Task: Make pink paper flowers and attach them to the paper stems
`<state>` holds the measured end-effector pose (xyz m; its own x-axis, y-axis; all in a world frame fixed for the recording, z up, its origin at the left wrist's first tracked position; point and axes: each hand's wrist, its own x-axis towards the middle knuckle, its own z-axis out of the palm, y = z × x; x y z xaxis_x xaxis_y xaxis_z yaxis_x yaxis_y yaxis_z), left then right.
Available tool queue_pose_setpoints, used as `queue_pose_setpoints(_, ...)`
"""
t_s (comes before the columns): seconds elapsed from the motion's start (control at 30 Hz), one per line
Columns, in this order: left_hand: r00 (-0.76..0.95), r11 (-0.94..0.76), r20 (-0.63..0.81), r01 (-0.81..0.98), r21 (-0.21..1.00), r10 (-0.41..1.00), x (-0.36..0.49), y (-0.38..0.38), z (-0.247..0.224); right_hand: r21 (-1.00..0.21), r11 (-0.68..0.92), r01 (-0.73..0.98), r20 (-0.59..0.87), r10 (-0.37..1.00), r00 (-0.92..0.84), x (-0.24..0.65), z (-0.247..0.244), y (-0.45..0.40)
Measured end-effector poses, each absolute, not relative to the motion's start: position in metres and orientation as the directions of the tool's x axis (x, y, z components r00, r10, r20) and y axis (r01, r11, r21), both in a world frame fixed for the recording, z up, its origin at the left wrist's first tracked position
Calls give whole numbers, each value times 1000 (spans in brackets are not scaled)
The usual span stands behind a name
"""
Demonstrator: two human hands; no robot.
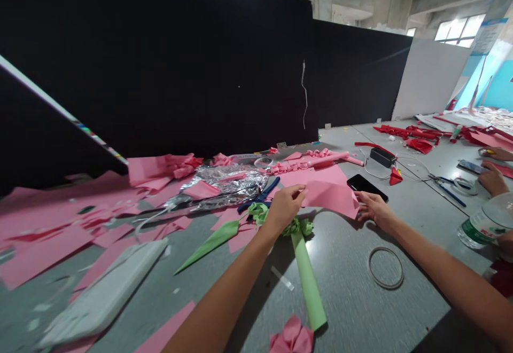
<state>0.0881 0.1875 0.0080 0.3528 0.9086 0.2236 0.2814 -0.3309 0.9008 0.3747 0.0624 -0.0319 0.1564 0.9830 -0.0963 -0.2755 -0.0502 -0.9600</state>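
The left hand [285, 203] has its grip pinched shut on the near left edge of a pink paper sheet [331, 195], thumb and fingertips pressed together on it. The right hand [372, 207] lies with fingers spread flat at the sheet's right corner; whether it pinches the paper or only presses it down is hard to tell. Both forearms reach forward from the lower edge, the sheet stretched between the two hands just above the grey bench [348, 267]. Directly under the left hand sits a green paper tube [306, 278] with a curled green frill. Just beyond the right hand lies a black phone [366, 186]; nearer the body, a tape ring [386, 267].
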Motion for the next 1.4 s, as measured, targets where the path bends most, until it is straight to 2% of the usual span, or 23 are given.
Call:
queue_pose_setpoints(0.23, 404, -366, 220, 334, 869, 888, 99, 178, 7, -986, -52, -159, -84, 976, 202, 370, -33, 63)
queue_pose_setpoints(0.5, 403, -252, 117, 300, 920, 908, 95, 186, 1, -998, -42, -54, -53, 971, 231, 366, -35, 63)
queue_pose_setpoints(0.77, 405, -240, 109, 289, 927, 908, 92, 193, 0, -999, -41, 23, -35, 975, 220, 371, -36, 64)
queue_pose_setpoints(0.93, 389, -285, 163, 281, 916, 907, 90, 194, 6, -990, -12, 141, 14, 983, 181, 382, -27, 62)
queue_pose_setpoints(1.03, 456, -317, 174, 259, 912, 873, 90, 186, 19, -970, 60, 237, 94, 987, 132, 383, -5, 55)
queue_pose_setpoints(1.17, 643, -357, 114, 262, 897, 757, 103, 167, 35, -946, 154, 283, 171, 985, 35, 360, 12, 50)
queue_pose_setpoints(1.27, 675, -367, 87, 285, 885, 733, 120, 155, 31, -938, 159, 310, 161, 987, -17, 337, 1, 51)
queue_pose_setpoints(1.4, 599, -381, 91, 378, 843, 796, 135, 150, 11, -899, 110, 424, 162, 983, 87, 331, -25, 55)
